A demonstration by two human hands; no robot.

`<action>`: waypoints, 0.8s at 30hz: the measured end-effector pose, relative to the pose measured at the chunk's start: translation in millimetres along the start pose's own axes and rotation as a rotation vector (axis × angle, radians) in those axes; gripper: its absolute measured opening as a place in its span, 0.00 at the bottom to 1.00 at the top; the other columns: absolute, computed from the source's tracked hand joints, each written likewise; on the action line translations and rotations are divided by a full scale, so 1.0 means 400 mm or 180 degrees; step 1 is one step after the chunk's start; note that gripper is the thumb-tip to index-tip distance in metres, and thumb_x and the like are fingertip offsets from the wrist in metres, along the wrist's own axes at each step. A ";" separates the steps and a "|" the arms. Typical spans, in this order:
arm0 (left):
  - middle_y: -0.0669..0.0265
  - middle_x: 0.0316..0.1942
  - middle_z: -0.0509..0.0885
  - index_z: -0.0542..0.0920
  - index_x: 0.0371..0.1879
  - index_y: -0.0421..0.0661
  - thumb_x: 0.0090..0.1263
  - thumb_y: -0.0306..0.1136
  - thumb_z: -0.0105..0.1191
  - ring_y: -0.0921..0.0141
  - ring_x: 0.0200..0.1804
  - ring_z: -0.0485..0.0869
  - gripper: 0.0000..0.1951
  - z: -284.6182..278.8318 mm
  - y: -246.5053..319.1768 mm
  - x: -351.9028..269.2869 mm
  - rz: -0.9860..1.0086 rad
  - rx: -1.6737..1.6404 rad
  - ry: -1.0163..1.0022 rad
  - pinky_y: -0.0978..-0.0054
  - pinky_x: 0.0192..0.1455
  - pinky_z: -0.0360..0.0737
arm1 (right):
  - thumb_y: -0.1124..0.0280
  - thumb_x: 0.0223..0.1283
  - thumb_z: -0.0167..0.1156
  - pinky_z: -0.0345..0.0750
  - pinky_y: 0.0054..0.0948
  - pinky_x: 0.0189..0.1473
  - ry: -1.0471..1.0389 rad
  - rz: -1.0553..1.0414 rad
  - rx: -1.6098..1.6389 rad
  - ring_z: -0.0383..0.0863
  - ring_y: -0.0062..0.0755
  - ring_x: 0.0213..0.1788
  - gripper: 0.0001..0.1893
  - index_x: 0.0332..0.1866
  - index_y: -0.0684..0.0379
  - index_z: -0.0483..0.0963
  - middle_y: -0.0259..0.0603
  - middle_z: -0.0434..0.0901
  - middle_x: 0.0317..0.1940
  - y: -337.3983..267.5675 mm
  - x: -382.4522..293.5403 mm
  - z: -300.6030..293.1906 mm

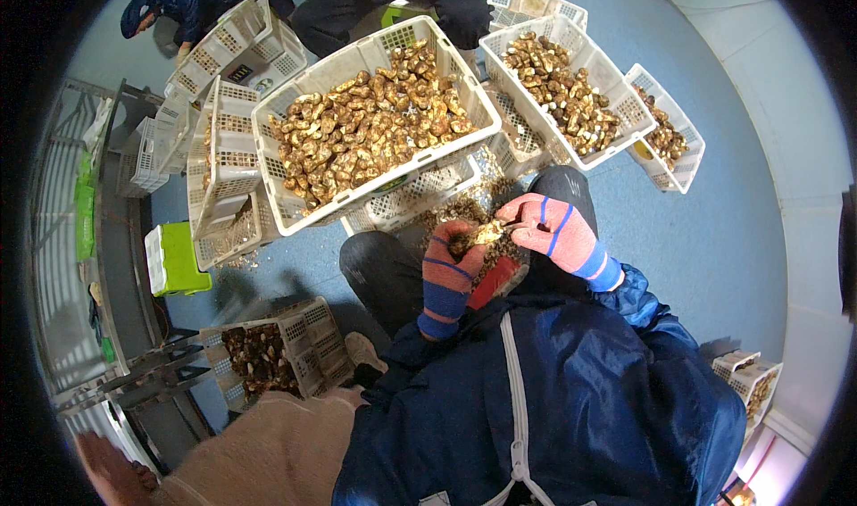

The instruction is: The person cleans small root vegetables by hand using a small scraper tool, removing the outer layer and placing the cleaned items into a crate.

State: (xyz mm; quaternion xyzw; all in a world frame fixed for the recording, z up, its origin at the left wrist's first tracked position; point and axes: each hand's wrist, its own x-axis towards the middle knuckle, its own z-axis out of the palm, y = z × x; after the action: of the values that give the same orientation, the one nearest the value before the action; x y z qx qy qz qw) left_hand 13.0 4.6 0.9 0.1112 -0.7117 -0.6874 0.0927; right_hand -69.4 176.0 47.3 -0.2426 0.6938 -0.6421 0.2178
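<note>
My left hand (453,265), in a pink-and-blue striped knit glove, grips a pale, partly trimmed mushroom (487,233) above my lap. Close to its right end is my right hand (559,235), gloved alike, with fingers and thumb pinched around a small thin tool (514,225); most of that tool is hidden by the glove. Between my knees lie dark and pale trimmings (462,211), with a red object (495,282) just below the mushroom. In front of me a large white plastic crate (378,188) holds a heap of brown-and-cream mushrooms (368,124).
Another mushroom-filled crate (499,54) stands at the far right, beside a smaller one (696,148). At left are stacked crates (227,121), a green box (184,258) and a crate of dark mushrooms (321,339). Across sits a person (402,11); another bends (201,4) at upper left.
</note>
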 end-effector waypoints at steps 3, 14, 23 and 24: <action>0.64 0.35 0.77 0.72 0.39 0.43 0.53 0.24 0.58 0.71 0.39 0.77 0.14 0.003 0.013 -0.001 0.0079 0.0046 0.0031 0.74 0.42 0.74 | 0.72 0.57 0.56 0.69 0.24 0.46 -0.0098 0.0448 -0.0347 0.73 0.26 0.41 0.10 0.22 0.61 0.66 0.43 0.77 0.41 -0.019 -0.002 -0.006; 0.62 0.37 0.77 0.73 0.37 0.44 0.51 0.22 0.57 0.67 0.42 0.77 0.14 0.016 0.022 0.011 0.0740 0.0604 -0.0105 0.73 0.46 0.74 | 0.72 0.55 0.56 0.69 0.23 0.41 -0.0130 0.0671 0.0011 0.72 0.22 0.37 0.10 0.22 0.62 0.67 0.45 0.78 0.40 -0.009 -0.012 -0.025; 0.61 0.37 0.77 0.72 0.35 0.43 0.49 0.22 0.57 0.64 0.40 0.78 0.14 0.009 0.036 -0.005 0.0171 0.0252 -0.0097 0.73 0.44 0.74 | 0.72 0.56 0.56 0.69 0.16 0.34 -0.0032 0.0456 0.0874 0.69 0.15 0.28 0.09 0.40 0.64 0.76 0.38 0.80 0.37 0.011 -0.022 -0.022; 0.61 0.36 0.77 0.72 0.35 0.43 0.49 0.22 0.57 0.64 0.40 0.78 0.14 0.011 0.036 -0.003 0.0270 0.0409 -0.0063 0.72 0.44 0.74 | 0.72 0.56 0.57 0.70 0.20 0.39 -0.0015 0.0410 0.0680 0.72 0.21 0.34 0.05 0.31 0.62 0.72 0.41 0.79 0.39 0.013 -0.026 -0.019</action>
State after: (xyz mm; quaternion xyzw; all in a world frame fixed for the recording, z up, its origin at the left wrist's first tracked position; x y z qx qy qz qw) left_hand 12.3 9.7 15.3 0.0799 -0.7593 -0.6368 0.1073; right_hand -66.1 188.7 42.8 -0.1745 0.6351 -0.6964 0.2848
